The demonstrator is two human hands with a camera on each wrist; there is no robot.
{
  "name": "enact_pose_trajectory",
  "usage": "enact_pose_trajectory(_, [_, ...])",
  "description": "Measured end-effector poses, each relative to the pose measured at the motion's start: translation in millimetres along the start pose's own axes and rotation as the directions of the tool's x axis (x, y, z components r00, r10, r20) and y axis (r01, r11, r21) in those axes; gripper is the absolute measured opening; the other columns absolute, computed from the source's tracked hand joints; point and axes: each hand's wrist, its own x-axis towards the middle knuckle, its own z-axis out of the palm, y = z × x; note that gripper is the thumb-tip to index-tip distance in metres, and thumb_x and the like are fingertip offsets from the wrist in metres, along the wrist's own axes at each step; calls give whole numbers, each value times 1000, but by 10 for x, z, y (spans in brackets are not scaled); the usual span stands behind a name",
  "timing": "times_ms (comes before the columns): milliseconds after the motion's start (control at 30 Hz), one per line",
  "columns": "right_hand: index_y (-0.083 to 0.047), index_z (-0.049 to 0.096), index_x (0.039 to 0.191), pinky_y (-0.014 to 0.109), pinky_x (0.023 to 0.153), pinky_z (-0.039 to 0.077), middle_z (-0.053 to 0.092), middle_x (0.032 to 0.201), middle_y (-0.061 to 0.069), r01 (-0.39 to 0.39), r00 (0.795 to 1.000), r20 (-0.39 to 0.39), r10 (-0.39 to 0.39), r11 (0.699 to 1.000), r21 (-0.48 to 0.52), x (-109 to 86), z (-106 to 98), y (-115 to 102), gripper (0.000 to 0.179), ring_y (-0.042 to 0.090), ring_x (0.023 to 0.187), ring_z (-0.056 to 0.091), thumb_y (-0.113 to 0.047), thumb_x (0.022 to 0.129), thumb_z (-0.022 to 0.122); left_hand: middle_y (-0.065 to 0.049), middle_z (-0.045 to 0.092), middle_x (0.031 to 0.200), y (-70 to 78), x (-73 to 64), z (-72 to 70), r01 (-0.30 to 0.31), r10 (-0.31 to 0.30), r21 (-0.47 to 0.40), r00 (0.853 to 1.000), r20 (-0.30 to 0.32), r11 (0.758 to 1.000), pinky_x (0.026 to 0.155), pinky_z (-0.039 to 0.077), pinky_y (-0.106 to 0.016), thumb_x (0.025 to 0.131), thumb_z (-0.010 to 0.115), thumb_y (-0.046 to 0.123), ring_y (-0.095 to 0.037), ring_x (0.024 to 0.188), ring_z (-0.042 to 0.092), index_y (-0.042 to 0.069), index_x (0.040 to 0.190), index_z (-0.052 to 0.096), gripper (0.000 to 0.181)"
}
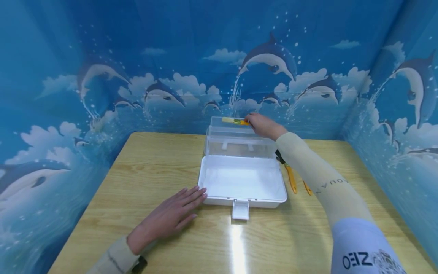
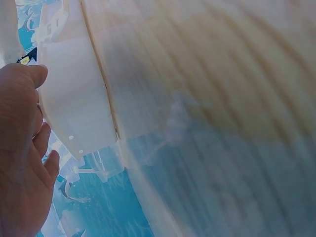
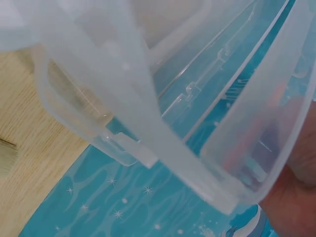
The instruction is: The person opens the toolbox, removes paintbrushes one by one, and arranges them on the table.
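Observation:
A white plastic case [image 1: 243, 179] stands on the table, its translucent trays and lid [image 1: 236, 148] folded back behind it. At the case's front left corner, my left hand [image 1: 171, 211] rests its extended fingers against the rim; the left wrist view shows those fingers along the white wall [image 2: 74, 89]. My right hand [image 1: 262, 125] pinches the orange handle of a small paintbrush [image 1: 232, 120], its pale bristles pointing left over the rear tray. In the right wrist view, the translucent plastic [image 3: 261, 133] partly covers that hand [image 3: 298, 192].
Right of the case lies an orange-handled tool [image 1: 291, 179] with a black head. Another orange handle [image 1: 307, 188] shows beside it, partly under my right forearm. A latch flap [image 1: 241, 210] hangs at the case's front. The dolphin-print backdrop [image 1: 171, 110] borders the wooden table [image 1: 154, 160].

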Motion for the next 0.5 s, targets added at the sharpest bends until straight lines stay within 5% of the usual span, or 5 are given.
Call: enact_pose_trajectory(500, [-5,58,139,48,110,50,62,132,14,20,998,-55,-22,999,-32,-63,11,41,33,30,123,58,-7,107,50,-1,24,168,16,-3,22,13,-13,-9,1000,-12,1000,126,25,-46,106,52,35,-22,154,26,16,161,28,63])
